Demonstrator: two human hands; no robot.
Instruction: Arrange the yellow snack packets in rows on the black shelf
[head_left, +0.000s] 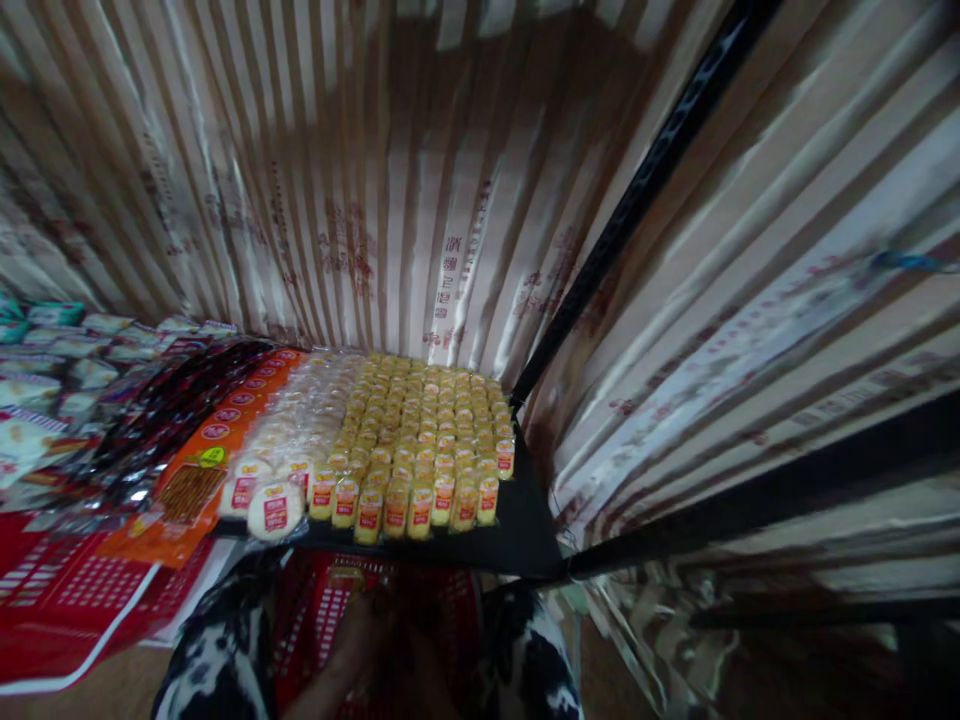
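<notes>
My left hand (361,622) reaches down into a red plastic basket (301,607) between my knees. My right hand (414,625) is close beside it, also in the basket. Both hands lie in deep shadow and their fingers cannot be made out. Something yellowish (346,574) shows faintly near the left fingers; whether it is held I cannot tell. Just beyond, on a black shelf (517,535), stand tight rows of small yellow wrapped cakes (420,505) with red-and-white labels. Left of them are rows of round white wrapped crackers (274,511).
An orange snack bag (191,490), dark shiny packets (180,400) and white-and-green bags (45,430) continue leftward. Another red basket (75,600) with a white handle stands at lower left. A black perforated post (637,200) rises at the shelf corner. Striped printed sheeting (360,180) hangs behind.
</notes>
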